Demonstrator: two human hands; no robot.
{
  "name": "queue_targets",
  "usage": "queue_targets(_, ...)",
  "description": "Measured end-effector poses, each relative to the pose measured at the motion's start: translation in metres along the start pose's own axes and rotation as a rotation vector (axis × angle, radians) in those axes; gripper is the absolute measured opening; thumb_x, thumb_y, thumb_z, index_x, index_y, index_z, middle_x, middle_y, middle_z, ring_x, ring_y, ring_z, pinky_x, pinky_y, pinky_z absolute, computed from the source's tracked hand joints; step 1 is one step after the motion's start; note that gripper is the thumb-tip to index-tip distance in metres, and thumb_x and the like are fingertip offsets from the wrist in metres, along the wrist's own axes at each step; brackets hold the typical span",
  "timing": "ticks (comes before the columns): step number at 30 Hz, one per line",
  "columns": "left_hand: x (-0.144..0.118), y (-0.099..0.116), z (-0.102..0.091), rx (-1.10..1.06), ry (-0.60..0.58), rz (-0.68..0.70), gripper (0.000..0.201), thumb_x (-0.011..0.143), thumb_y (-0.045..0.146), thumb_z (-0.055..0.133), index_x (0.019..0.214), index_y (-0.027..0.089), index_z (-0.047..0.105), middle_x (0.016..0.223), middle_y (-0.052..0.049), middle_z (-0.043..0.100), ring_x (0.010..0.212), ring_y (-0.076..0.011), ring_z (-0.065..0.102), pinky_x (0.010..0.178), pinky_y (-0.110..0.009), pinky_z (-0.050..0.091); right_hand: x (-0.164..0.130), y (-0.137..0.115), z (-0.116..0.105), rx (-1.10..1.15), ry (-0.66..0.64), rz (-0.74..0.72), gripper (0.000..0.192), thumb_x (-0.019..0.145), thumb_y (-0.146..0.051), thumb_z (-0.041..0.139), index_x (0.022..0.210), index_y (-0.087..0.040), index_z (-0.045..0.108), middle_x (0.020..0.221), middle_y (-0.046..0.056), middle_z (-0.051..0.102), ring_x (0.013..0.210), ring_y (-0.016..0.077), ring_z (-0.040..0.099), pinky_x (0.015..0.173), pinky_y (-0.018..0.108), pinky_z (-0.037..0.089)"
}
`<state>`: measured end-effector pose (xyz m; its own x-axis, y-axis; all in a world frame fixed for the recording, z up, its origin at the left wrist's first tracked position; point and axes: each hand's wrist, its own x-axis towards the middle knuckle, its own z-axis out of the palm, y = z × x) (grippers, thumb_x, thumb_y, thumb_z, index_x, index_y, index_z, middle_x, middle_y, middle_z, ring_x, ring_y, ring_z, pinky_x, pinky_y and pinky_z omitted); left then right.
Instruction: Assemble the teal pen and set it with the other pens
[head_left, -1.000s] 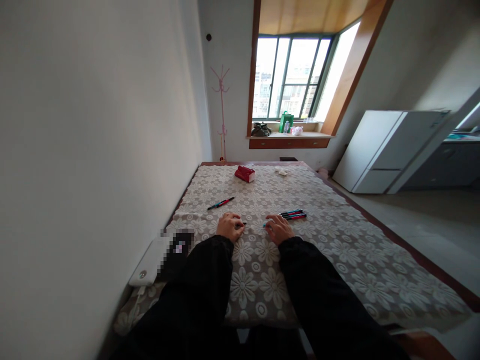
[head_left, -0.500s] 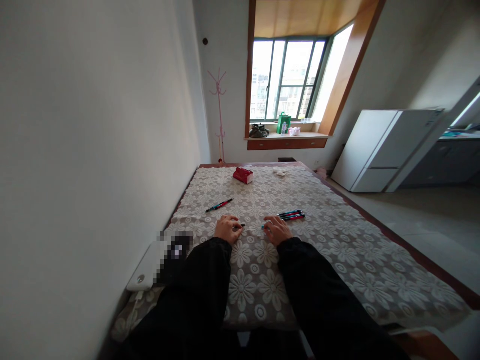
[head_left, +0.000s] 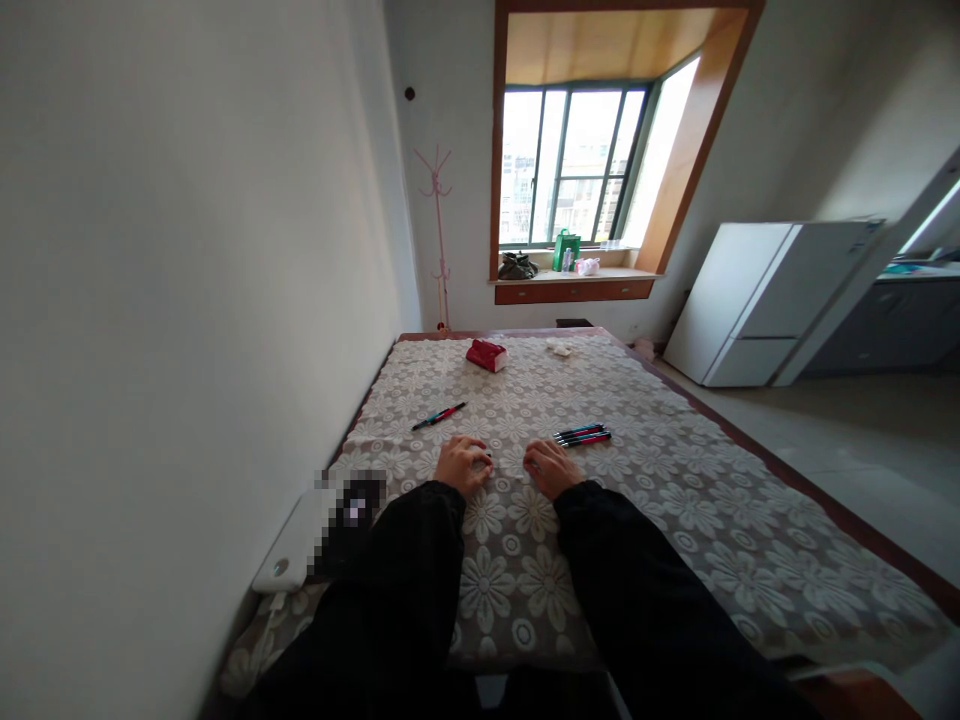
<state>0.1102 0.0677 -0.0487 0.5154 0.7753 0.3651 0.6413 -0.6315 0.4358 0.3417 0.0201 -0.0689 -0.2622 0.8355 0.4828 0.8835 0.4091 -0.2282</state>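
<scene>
Both my hands rest on the flower-patterned lace tablecloth (head_left: 675, 520), fingers curled and close together. My left hand (head_left: 462, 465) pinches a thin pen (head_left: 488, 457), of which only a dark end shows at the fingertips. My right hand (head_left: 551, 468) closes toward the pen's other end, which its fingers hide. A bunch of red and black pens (head_left: 583, 436) lies just beyond my right hand. Two more pens (head_left: 439, 415) lie beyond my left hand. My black sleeves cover both forearms.
A red box (head_left: 487, 354) and a crumpled white scrap (head_left: 561, 346) lie at the table's far end. A white device (head_left: 289, 545) sits at the near left by the wall. A white cabinet (head_left: 757, 305) stands to the right. The window sill (head_left: 574, 272) holds bags.
My hands have drawn closer together and slightly toward me. The thin pen and its blue end, seen between them before, are now mostly covered. The view has tilted a little.
</scene>
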Motion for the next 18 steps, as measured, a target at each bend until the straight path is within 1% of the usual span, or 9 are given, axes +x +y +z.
queue_targets(3,0.0,0.005,0.001,-0.011,0.005,0.045,0.011,0.077,0.033,0.065,0.079,0.027,0.074,0.11,-0.003,0.065,0.113,-0.0238,0.046,0.099,-0.041,0.034,0.0,0.0,0.003,0.043,-0.04,-0.002,0.01,0.087,-0.019,0.051,0.083,-0.021,0.061,0.087,0.004,0.062,0.086,0.0184,0.055,0.08,0.03,0.041)
queue_targets(6,0.001,0.005,0.001,-0.044,0.041,0.051,0.014,0.081,0.034,0.061,0.085,0.027,0.073,0.107,-0.003,0.066,0.11,-0.0217,0.049,0.098,-0.038,0.035,0.0,0.004,0.006,0.091,-0.023,0.024,0.01,0.087,-0.019,0.051,0.082,-0.021,0.059,0.084,0.004,0.061,0.084,0.0185,0.055,0.078,0.03,0.041)
queue_targets(8,0.002,0.003,0.001,-0.05,0.086,0.007,0.019,0.086,0.031,0.054,0.095,0.026,0.071,0.108,-0.003,0.066,0.109,-0.0202,0.05,0.098,-0.036,0.036,0.0,0.007,0.008,0.121,0.017,0.062,0.01,0.086,-0.018,0.051,0.08,-0.021,0.058,0.083,0.004,0.06,0.084,0.0188,0.055,0.077,0.029,0.04)
queue_targets(10,0.002,-0.002,0.002,-0.02,0.121,-0.074,0.026,0.088,0.027,0.05,0.107,0.025,0.066,0.113,-0.004,0.064,0.11,-0.0202,0.049,0.099,-0.035,0.036,0.0,0.011,0.008,0.149,0.053,0.1,0.01,0.085,-0.017,0.049,0.079,-0.021,0.057,0.082,0.004,0.059,0.083,0.0188,0.054,0.077,0.029,0.041)
queue_targets(12,0.002,-0.006,0.004,0.029,0.111,-0.147,0.032,0.087,0.026,0.051,0.116,0.024,0.062,0.119,-0.005,0.061,0.113,-0.0214,0.048,0.099,-0.035,0.035,0.0,0.013,0.009,0.167,0.073,0.132,0.011,0.085,-0.017,0.048,0.078,-0.021,0.056,0.082,0.004,0.059,0.082,0.0184,0.054,0.076,0.029,0.041)
queue_targets(13,0.002,-0.008,0.005,0.051,0.092,-0.172,0.034,0.086,0.027,0.052,0.118,0.023,0.061,0.121,-0.006,0.06,0.114,-0.022,0.047,0.099,-0.035,0.035,0.0,0.014,0.009,0.173,0.077,0.146,0.011,0.085,-0.017,0.048,0.078,-0.021,0.055,0.082,0.004,0.058,0.082,0.0182,0.053,0.076,0.029,0.041)
queue_targets(15,0.002,-0.01,0.007,0.079,0.048,-0.199,0.031,0.084,0.029,0.055,0.113,0.024,0.064,0.12,-0.006,0.06,0.113,-0.0227,0.047,0.097,-0.036,0.036,0.0,0.014,0.009,0.176,0.079,0.174,0.011,0.084,-0.016,0.048,0.077,-0.021,0.055,0.082,0.003,0.058,0.082,0.018,0.053,0.076,0.029,0.04)
queue_targets(18,0.001,-0.011,0.008,0.083,0.014,-0.209,0.02,0.084,0.031,0.056,0.098,0.026,0.069,0.111,-0.005,0.064,0.108,-0.0227,0.049,0.092,-0.036,0.037,0.0,0.014,0.008,0.151,0.068,0.213,0.011,0.082,-0.014,0.048,0.076,-0.021,0.055,0.082,0.004,0.058,0.083,0.0181,0.053,0.077,0.029,0.039)
